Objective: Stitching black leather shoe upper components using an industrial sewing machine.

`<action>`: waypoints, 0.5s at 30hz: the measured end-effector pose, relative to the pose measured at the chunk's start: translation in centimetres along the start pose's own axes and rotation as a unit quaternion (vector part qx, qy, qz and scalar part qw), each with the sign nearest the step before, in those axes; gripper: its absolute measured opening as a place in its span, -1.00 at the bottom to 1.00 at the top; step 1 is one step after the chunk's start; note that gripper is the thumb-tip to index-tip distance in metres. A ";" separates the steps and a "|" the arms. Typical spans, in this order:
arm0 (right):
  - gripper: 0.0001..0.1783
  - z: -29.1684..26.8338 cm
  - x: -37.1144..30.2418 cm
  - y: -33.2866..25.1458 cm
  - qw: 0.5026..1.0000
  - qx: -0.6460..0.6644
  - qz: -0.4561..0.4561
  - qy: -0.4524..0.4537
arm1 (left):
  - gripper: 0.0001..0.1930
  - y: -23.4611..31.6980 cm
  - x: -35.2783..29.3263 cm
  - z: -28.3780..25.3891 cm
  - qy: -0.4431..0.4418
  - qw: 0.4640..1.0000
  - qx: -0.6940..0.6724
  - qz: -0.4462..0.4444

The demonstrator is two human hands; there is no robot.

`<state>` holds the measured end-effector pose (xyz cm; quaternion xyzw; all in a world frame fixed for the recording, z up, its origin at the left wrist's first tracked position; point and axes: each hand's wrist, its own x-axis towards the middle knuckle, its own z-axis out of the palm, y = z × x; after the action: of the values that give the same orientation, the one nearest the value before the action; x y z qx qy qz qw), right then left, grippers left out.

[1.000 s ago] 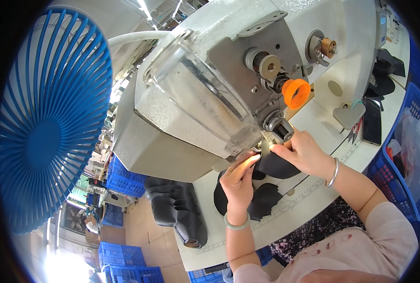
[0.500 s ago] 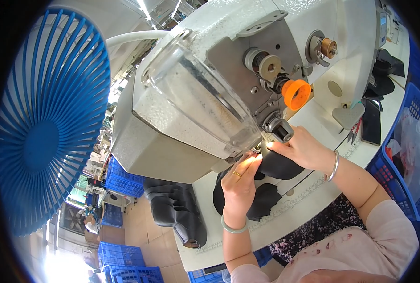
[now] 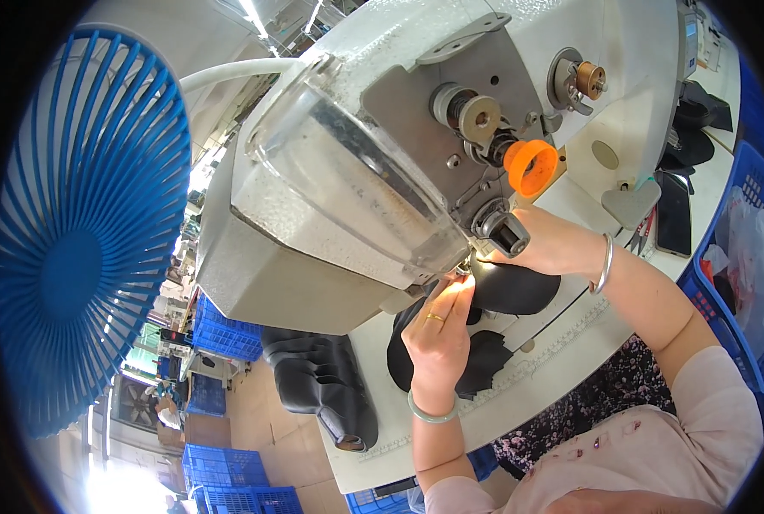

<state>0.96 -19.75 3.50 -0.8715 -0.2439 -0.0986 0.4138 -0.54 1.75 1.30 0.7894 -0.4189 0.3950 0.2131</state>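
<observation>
A sewing machine (image 3: 313, 265) with a light-coloured body leans over the work, its needle area lit by a small lamp. Black, leather-like pieces (image 3: 515, 289) lie curved under and around that area. My left hand (image 3: 437, 338), with a ring and a pale bangle, has its fingers pressed together on the black material right beside the needle area. My right hand (image 3: 543, 243), wearing a silver bangle, reaches in behind the dark tension knob (image 3: 507, 233) above the black material. Its fingertips are hidden by the knob and machine head.
A stack of black shaped pieces (image 3: 320, 377) sits at the table's left end. Scissors (image 3: 641, 231), a phone (image 3: 673, 214) and a blue basket (image 3: 746, 291) with plastic bags are on the right. A large blue fan (image 3: 82, 257) stands at the left, near blue crates (image 3: 227, 467).
My right hand has shifted up and away, deeper behind the knob, where its fingers are now hidden. My left hand stays at the needle area, nearly unmoved. The view has shifted slightly.
</observation>
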 end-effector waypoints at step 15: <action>-0.57 -0.7 0.1 0.2 0.996 -0.007 0.056 0.071 | -0.74 0.3 -0.2 0.6 0.026 0.999 -0.029 0.000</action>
<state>1.18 -20.28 3.87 -0.8775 -0.1641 -0.1389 0.4287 -0.62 1.25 0.74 0.7724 -0.4243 0.4029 0.2470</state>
